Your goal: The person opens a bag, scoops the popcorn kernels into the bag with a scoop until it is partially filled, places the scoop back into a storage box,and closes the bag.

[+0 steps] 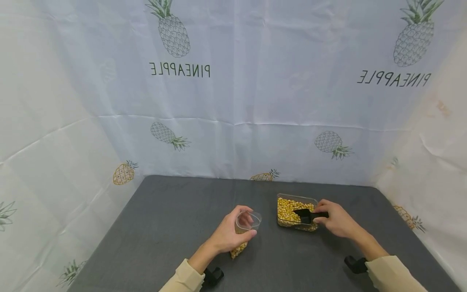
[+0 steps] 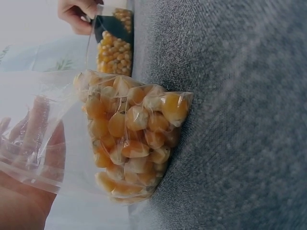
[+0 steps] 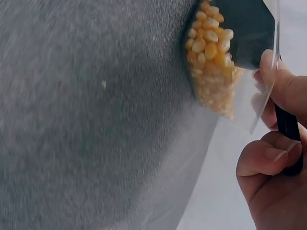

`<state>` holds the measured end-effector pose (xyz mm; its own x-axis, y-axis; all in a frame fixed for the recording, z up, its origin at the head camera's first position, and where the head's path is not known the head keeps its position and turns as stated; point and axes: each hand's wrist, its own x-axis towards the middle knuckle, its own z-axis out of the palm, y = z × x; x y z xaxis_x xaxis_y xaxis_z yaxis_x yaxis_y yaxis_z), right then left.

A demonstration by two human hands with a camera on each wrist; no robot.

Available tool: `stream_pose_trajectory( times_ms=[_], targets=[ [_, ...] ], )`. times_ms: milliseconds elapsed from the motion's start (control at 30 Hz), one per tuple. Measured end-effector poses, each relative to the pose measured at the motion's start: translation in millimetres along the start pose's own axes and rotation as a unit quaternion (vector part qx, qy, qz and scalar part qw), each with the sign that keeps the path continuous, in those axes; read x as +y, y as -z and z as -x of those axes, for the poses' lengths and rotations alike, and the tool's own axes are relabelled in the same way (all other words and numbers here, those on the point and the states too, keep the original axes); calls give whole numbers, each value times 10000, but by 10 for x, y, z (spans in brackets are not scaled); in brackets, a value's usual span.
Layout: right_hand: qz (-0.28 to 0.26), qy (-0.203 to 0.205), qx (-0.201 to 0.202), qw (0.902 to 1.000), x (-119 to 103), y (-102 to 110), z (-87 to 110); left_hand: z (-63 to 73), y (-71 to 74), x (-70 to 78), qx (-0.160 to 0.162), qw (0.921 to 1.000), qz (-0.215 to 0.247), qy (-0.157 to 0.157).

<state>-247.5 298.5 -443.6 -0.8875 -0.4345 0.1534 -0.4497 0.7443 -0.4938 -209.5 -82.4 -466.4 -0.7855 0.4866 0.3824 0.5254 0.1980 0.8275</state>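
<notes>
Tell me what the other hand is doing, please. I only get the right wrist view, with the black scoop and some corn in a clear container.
Observer: The left hand is holding a clear bag.
Operator: Is there anything inside it?
Observer: Yes, corn kernels fill its lower end, as the left wrist view shows.
Operator: And where is it?
Observer: In the head view, it is to the left of the clear container.

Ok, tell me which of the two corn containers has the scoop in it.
The clear rectangular box, on the right in the head view. The black scoop sits in its corn; the clear bag in the left hand has none.
</notes>
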Motion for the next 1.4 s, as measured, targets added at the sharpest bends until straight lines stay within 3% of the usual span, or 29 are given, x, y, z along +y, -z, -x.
stream_pose_trajectory(
  times_ms=[500, 1400],
  targets=[
    [-722, -707, -455, 9938, -70, -139, -99, 3, 1, 28, -8, 10000, -49, 51],
    [-1284, -735, -160, 9889, 7, -131, 21, 1, 13, -16, 9, 10000, -44, -41]
  ],
)
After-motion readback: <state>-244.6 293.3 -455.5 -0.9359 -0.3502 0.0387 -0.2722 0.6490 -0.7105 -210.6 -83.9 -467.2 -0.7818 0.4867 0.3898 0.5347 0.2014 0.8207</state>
